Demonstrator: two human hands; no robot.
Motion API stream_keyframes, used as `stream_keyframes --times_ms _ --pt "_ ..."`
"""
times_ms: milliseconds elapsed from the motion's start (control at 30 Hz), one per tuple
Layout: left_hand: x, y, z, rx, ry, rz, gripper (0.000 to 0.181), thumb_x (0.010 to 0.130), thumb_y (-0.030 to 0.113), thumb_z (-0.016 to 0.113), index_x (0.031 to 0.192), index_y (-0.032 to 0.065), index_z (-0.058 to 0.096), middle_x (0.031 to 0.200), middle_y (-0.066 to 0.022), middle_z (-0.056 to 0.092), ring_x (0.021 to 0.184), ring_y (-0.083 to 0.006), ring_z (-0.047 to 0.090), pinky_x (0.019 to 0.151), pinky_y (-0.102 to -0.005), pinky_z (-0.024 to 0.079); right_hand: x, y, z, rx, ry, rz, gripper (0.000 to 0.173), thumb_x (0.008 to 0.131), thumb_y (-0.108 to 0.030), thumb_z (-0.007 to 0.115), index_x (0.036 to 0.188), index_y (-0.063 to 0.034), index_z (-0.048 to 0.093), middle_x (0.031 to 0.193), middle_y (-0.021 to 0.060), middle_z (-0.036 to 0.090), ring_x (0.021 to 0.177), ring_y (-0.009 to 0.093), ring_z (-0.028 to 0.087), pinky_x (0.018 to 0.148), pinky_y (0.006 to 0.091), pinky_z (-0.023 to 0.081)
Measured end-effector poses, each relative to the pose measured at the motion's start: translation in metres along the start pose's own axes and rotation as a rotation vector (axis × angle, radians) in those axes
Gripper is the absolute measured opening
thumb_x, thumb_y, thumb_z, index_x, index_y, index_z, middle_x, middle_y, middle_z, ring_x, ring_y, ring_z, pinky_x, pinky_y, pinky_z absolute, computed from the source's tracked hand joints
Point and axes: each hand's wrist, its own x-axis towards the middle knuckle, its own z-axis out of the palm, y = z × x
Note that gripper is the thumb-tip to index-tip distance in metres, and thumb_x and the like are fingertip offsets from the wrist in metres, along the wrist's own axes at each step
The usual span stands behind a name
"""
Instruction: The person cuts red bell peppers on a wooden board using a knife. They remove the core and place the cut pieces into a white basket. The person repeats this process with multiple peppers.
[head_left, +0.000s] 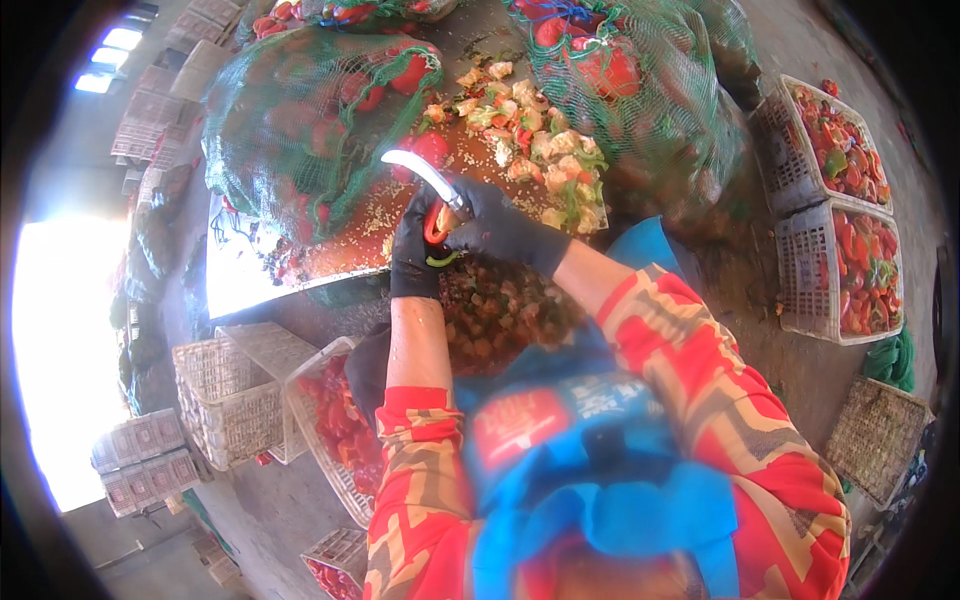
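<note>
My left hand, in a black glove, is closed around a piece of red bell pepper whose pale inside shows. A strip of green shows at its lower edge. My right hand, gloved too, grips a knife with a curved blade, which points up and to the left. Both hands meet just above the near edge of the work table, which is wet, orange-stained and strewn with seeds. Beyond them a whole red pepper lies on the table. Cut-out pepper cores are heaped to the right.
Green mesh sacks of red peppers stand at the left and right. Crates of cut peppers line the right side. Another crate of red pieces stands by my left arm, near empty crates. Core scraps lie below my hands.
</note>
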Motion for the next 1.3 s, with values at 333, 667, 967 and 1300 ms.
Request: stream_keyframes --times_ms 333,667,967,1300 --pt "0.017 -0.008 -0.017 0.017 -0.153 0.152 0.03 0.092 0.026 0.053 0.112 0.0029 0.059 0.104 -0.0105 0.064 0.089 -0.0232 0.063 0.078 -0.0355 0.052 -0.028 -0.021 -0.012 0.671 -0.091 0.179 0.019 0.077 -0.01 0.068 0.092 -0.0042 0.057 0.07 0.0041 0.059 0.049 0.011 0.056 0.041 0.0258 0.046" --pt "0.006 0.018 -0.002 1.67 0.129 0.807 0.04 0.068 0.031 0.078 0.099 0.0085 0.065 0.1 -0.0148 0.062 0.096 -0.033 0.057 0.083 -0.0427 0.048 0.01 0.009 -0.045 0.327 0.357 0.111 0.029 0.074 -0.007 0.073 0.091 -0.0062 0.049 0.065 0.001 0.051 0.047 0.01 0.051 0.039 0.0258 0.041" --pt "-0.281 0.151 -0.134 1.65 0.578 0.75 0.026 0.085 0.016 0.066 0.106 0.0015 0.064 0.101 -0.0087 0.064 0.09 -0.0182 0.059 0.081 -0.03 0.047 0.007 0.015 -0.041 0.059 0.214 0.038 0.021 0.08 -0.01 0.071 0.091 -0.0071 0.053 0.064 -0.0017 0.051 0.049 0.007 0.049 0.044 0.0236 0.04" --pt "-0.539 -0.137 -0.326 1.598 0.447 -0.061 0.022 0.086 0.023 0.053 0.101 0.0105 0.063 0.1 -0.0145 0.064 0.101 -0.0369 0.059 0.077 -0.0485 0.05 0.015 0.042 -0.049 -0.072 0.149 0.02 0.025 0.078 -0.015 0.075 0.091 -0.0081 0.054 0.066 -0.0002 0.054 0.051 0.008 0.05 0.045 0.0249 0.041"
